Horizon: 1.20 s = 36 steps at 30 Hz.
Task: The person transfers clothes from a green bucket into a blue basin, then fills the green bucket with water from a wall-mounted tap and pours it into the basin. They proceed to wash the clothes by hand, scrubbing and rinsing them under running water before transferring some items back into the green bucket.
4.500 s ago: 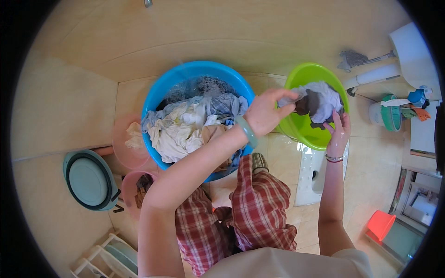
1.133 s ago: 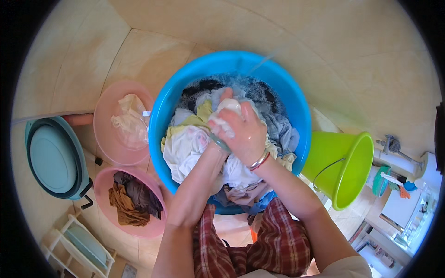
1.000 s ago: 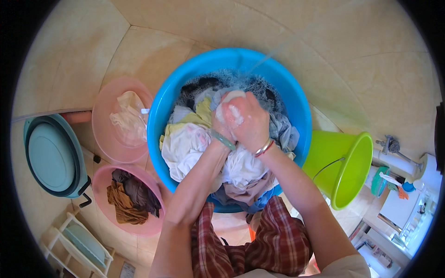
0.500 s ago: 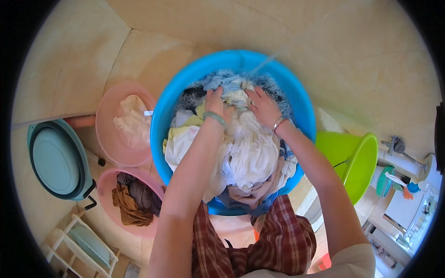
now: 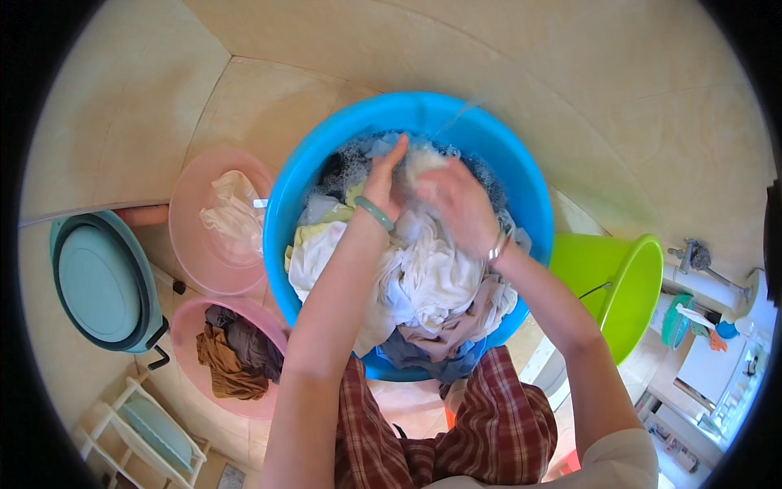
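A big round blue tub holds a heap of wet laundry in sudsy water. My left hand, with a green bangle at its wrist, is over the far part of the heap. One of its digits points up; the others are hidden from me. Across from it my right hand is smeared by motion, its fingers curled over a white cloth between my hands. White garments lie heaped nearer me, with yellow-green cloth to their left and mauve cloth at the near side.
A thin water stream falls into the tub's far side. Two pink basins stand left, one with pale cloth, one with brown cloth. Beyond them leans a teal folding basin. A lime-green bucket is at right.
My right hand has turned inward toward the left, its fingers now over the white cloth. My left hand has tipped upright. The pale blue cloth between them has sunk lower.
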Available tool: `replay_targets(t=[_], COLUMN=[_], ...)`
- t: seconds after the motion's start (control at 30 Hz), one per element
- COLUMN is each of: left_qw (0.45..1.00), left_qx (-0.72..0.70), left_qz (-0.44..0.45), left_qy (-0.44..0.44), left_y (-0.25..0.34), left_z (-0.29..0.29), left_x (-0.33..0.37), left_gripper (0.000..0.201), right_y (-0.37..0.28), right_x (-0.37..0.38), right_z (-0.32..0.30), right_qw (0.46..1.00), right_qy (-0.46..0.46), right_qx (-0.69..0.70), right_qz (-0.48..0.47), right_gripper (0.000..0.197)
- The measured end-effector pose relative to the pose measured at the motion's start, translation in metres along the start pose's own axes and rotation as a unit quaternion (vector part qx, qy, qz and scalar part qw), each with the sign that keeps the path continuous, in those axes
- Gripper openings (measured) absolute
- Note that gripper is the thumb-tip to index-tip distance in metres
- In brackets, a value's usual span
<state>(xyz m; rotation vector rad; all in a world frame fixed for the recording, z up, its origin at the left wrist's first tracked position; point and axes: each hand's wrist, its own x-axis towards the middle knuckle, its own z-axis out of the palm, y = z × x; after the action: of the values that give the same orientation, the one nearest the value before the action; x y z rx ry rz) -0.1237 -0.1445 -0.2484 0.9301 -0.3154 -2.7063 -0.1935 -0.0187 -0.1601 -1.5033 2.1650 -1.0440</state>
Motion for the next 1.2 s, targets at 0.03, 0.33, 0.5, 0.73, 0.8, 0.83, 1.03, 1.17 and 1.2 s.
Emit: replay_targets(t=[0.03,0.33,0.5,0.73,0.8,0.83,1.03,1.17,1.2], left_qw=[0.998,0.972,0.902,0.981,0.981,0.978,0.970,0.788,0.663], left_qx=[-0.007,-0.122,-0.243,0.057,0.061,0.068,0.192,0.592,0.705], left_qz=[-0.036,-0.085,-0.183,0.134,0.103,0.114,0.072,0.154,0.246], left_qy=[-0.047,-0.182,-0.307,0.129,0.155,0.162,0.130,0.071,0.050], left_y=[0.005,-0.010,-0.007,-0.023,-0.016,-0.013,0.026,0.048,0.051], left_z=[0.014,0.027,0.032,0.047,0.055,0.048,0.007,0.039,0.057], left_x=[-0.009,-0.034,-0.054,-0.072,-0.086,-0.088,-0.133,-0.175,-0.184], left_gripper=[0.037,0.059,0.047,0.040,0.048,0.044,0.078,0.092,0.094], right_y=[-0.011,-0.096,-0.081,-0.004,0.030,0.028,0.031,-0.021,-0.039], right_x=[-0.012,-0.014,-0.007,0.011,0.007,0.007,-0.007,-0.001,0.001], right_z=[-0.003,0.013,0.020,0.015,0.002,-0.003,-0.047,-0.063,-0.066], right_qw=[0.999,0.980,0.974,0.980,0.981,0.980,0.973,0.969,0.957], right_qy=[-0.033,0.055,0.161,0.183,0.118,0.098,-0.005,-0.096,-0.138], right_qx=[-0.021,-0.153,-0.119,-0.068,-0.081,-0.057,0.163,0.226,0.252], right_qz=[-0.033,-0.113,-0.105,-0.045,0.130,0.161,0.166,0.034,0.030], right_gripper=[0.010,0.031,0.016,0.018,0.024,0.025,0.030,0.031,0.032])
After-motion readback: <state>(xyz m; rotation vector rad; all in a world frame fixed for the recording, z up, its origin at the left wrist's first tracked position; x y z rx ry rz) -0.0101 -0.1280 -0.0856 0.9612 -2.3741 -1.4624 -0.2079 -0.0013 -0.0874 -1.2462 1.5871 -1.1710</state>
